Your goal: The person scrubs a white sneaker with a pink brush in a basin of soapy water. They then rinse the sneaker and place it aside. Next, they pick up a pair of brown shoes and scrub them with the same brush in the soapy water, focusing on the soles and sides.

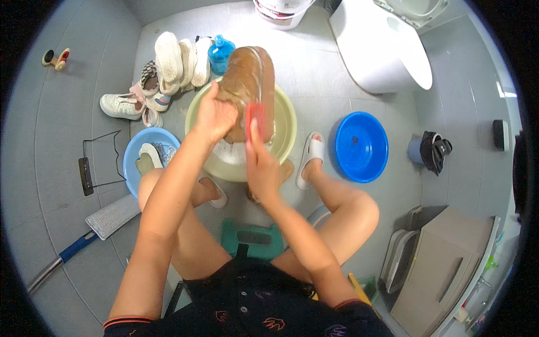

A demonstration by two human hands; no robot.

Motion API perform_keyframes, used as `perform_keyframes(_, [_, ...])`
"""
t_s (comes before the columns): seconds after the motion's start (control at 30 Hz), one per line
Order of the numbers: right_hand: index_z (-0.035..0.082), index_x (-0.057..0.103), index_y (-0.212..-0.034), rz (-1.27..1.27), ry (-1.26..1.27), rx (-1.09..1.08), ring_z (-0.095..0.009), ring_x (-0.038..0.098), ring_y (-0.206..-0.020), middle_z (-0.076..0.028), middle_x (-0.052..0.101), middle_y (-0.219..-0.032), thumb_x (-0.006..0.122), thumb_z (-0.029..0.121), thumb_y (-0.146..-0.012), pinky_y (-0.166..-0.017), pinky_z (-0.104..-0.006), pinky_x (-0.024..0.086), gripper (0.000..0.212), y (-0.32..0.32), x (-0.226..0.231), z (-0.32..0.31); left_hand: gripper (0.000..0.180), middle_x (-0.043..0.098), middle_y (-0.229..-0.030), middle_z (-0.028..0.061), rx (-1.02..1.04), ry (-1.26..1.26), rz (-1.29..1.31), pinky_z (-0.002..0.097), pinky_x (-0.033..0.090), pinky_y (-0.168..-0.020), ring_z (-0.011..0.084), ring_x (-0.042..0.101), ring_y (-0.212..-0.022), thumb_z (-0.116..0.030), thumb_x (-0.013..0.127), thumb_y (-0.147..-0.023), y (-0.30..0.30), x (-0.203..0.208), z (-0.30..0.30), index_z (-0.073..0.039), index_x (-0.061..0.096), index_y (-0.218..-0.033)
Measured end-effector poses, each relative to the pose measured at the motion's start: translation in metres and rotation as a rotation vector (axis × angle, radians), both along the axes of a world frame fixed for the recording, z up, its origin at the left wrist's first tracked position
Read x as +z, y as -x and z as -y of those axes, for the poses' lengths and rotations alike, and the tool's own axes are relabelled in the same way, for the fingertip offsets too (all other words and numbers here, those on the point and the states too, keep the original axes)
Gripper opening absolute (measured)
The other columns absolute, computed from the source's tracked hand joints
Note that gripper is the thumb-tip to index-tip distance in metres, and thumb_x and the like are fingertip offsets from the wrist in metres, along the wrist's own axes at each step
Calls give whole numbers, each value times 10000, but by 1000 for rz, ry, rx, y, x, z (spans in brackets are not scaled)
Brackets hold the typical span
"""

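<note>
A wet brown boot (pixel 242 70) is held tilted above a pale yellow-green basin (pixel 289 121), with its sole edge toward the right. My left hand (pixel 216 117) grips the boot from its left side, fingers partly hidden behind it. In my right hand (pixel 261 168) is a red brush (pixel 255 119), pressed against the boot's side; its bristles are hidden. Whitish suds (pixel 227 153) float in the basin below. Beside the basin's lower right edge, a tan-brown thing (pixel 286 170) shows partly behind my right hand; I cannot tell what it is.
Several shoes (pixel 168 62) and a blue bottle (pixel 220 55) stand at the far left. A light-blue basin (pixel 130 151) holding a shoe and laces is near my left knee. Rightward are a blue basin (pixel 362 115) and white toilet (pixel 376 50). A green stool (pixel 230 241) is under me.
</note>
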State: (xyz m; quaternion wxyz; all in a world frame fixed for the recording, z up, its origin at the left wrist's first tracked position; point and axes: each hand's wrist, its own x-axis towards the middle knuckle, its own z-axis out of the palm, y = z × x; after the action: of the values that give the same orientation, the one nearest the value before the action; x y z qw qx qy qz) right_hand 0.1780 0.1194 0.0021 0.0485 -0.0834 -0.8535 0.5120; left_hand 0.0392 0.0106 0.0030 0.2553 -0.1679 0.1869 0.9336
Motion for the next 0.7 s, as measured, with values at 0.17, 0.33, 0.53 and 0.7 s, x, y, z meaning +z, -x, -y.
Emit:
perform_keyframes(0.17, [211, 321, -1462, -30, -126, 39, -440, 623, -807, -293, 609, -884, 497, 173, -956, -658, -441, 481, 537, -25, -10, 3, 488, 512, -1320, 162, 64, -8, 18, 405, 375, -1071, 290, 484, -1234, -364, 334, -1023, 2, 18, 4, 22, 423, -1309])
perform_keyframes(0.33, [116, 214, -1500, 156, 193, -165, -171, 555, -950, -109, 634, -1139, 618, 178, -901, -882, -303, 445, 725, -52, -57, -26, 534, 466, -1358, 169, 164, 50, 76, 408, 343, -1087, 295, 443, -1262, -382, 294, -1025, 17, -11, 14, 41, 363, -1344])
perform_keyframes(0.53, [68, 341, -1352, 93, 529, -273, -113, 516, -606, -13, 540, -841, 736, 270, -824, -539, -232, 432, 689, 5, -86, -58, 548, 469, -1335, 209, 40, -113, 98, 404, 347, -1077, 305, 460, -1237, -375, 312, -1020, 4, 6, 16, 86, 369, -1312])
perform_keyframes(0.7, [170, 457, -1073, 397, 1286, -144, -31, 329, -434, 51, 441, -737, 655, 430, -869, -357, -177, 237, 384, 12, -50, -42, 534, 510, -1290, 217, 16, -91, 94, 393, 408, -1029, 305, 517, -1172, -368, 352, -1015, 0, 19, 22, 84, 386, -1299])
